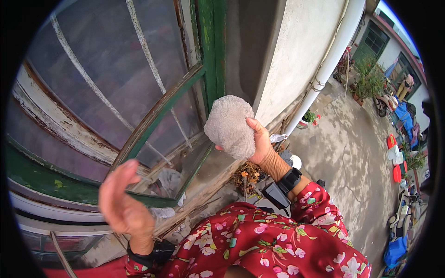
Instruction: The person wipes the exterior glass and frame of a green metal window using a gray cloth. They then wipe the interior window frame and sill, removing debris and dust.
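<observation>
My right hand (260, 140) grips a folded beige terry cloth (231, 127), held up in front of a white wall corner and a green wooden frame. My left hand (121, 201) is raised at the lower left, its fingers together and slightly bent, with nothing seen in it. Just beyond it stands a green-framed glass window sash (158, 106), swung outward, its paint worn along the top edge. Behind the sash are window panes (104, 45) with whitish bars. Whether the left fingers touch the sash's edge, I cannot tell.
A white drainpipe (314, 87) runs down the wall at the right. Dried plants (245, 177) lie at the wall's foot. Across the concrete yard (333, 153) are potted plants (370, 78), red and white buckets (397, 173), blue covers (403, 116) and a distant person (406, 87).
</observation>
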`<state>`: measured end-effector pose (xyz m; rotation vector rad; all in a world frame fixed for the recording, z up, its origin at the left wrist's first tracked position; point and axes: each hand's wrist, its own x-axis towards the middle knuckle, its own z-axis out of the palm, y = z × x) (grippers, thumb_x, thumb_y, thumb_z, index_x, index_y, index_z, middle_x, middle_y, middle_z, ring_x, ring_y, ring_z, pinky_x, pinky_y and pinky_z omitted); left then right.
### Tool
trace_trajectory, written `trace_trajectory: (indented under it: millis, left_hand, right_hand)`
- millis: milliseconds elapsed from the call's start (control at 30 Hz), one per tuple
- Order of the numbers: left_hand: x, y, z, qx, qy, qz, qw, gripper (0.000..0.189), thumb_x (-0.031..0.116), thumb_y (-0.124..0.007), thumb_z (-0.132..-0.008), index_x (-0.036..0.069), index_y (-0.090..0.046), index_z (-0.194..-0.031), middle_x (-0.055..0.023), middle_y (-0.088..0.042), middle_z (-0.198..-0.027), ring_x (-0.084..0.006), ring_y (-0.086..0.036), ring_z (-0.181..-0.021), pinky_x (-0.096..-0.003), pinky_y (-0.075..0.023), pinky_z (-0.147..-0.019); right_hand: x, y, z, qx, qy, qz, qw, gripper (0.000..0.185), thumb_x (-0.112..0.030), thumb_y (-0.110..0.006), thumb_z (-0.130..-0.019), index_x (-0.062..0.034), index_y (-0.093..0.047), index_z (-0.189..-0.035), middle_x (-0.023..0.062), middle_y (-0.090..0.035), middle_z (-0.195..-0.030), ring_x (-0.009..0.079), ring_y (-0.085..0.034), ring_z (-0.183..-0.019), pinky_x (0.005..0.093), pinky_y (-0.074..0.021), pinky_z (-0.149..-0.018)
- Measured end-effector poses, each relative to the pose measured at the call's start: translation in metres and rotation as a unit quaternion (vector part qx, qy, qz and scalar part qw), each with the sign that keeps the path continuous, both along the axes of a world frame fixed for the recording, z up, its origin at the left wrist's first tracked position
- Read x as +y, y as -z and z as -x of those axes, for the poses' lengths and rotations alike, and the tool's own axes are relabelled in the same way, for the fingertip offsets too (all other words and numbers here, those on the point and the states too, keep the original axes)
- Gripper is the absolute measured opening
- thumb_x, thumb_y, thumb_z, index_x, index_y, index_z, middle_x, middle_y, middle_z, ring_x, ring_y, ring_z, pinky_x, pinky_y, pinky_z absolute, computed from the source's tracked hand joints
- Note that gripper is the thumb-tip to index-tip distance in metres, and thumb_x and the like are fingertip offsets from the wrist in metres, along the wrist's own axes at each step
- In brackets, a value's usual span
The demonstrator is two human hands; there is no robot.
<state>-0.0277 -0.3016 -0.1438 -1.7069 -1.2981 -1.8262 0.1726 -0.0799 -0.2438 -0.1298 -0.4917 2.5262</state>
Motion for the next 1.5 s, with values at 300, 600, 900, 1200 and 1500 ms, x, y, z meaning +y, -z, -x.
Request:
trace_trajectory:
  millis: [300,600,900,1200,1500]
  left_hand:
    - [0.115,0.086,-0.061,-0.224,0.265,0.364,0.864,0.103,0.037,-0.077,-0.072,0.013,-0.013,-0.15,-0.0202,-0.024,-0.148,-0.0306,-0.031,-0.134,-0.0404,-0.0347,-0.105]
    - [0.151,0.11,-0.075,-0.539,0.387,0.377,0.646,0.069,0.032,-0.069,-0.081,0.001,-0.04,-0.135,-0.0137,-0.053,-0.126,-0.0226,-0.049,-0.119,-0.0326,-0.0383,-0.101]
    - [0.152,0.066,-0.089,-0.655,0.489,0.217,0.534,0.043,0.037,-0.052,-0.093,0.006,-0.052,-0.123,-0.0058,-0.058,-0.12,-0.0221,-0.054,-0.114,-0.0389,-0.0419,-0.1]
    - [0.127,0.063,-0.064,-0.533,0.571,0.316,0.538,0.048,0.043,-0.05,-0.092,0.008,-0.052,-0.125,-0.0091,-0.058,-0.12,-0.0244,-0.057,-0.11,-0.0393,-0.0475,-0.095]
    - [0.18,0.017,-0.058,-0.565,0.626,0.242,0.479,0.069,0.064,-0.045,-0.088,0.009,-0.047,-0.13,-0.0136,-0.055,-0.125,-0.032,-0.056,-0.113,-0.0476,-0.0535,-0.087]
  right_hand:
    - [-0.03,-0.041,-0.004,-0.264,0.017,-0.156,0.952,0.063,-0.041,-0.053,-0.09,-0.0053,-0.036,-0.139,0.013,-0.046,-0.133,0.0258,-0.045,-0.122,0.0383,-0.0345,-0.105]
    - [-0.022,-0.079,-0.049,-0.52,0.043,-0.591,0.615,0.079,-0.058,-0.041,-0.092,0.0045,-0.034,-0.141,0.0299,-0.044,-0.135,0.0356,-0.042,-0.128,0.0359,-0.0307,-0.107]
    - [-0.005,-0.127,-0.038,-0.413,0.367,-0.472,0.687,0.027,-0.019,-0.052,-0.094,0.0017,-0.061,-0.109,0.0097,-0.068,-0.091,0.0142,-0.063,-0.083,0.0286,-0.0505,-0.078]
    - [-0.118,-0.2,0.049,0.106,0.314,-0.94,0.084,0.044,-0.023,-0.059,-0.082,-0.0095,-0.056,-0.124,0.0089,-0.04,-0.143,0.031,-0.026,-0.138,0.0572,-0.0239,-0.11]
    - [-0.131,-0.195,0.154,0.104,0.303,-0.943,0.087,0.052,-0.025,-0.056,-0.082,-0.0066,-0.052,-0.13,0.0073,-0.039,-0.144,0.0241,-0.029,-0.137,0.0604,-0.0125,-0.113]
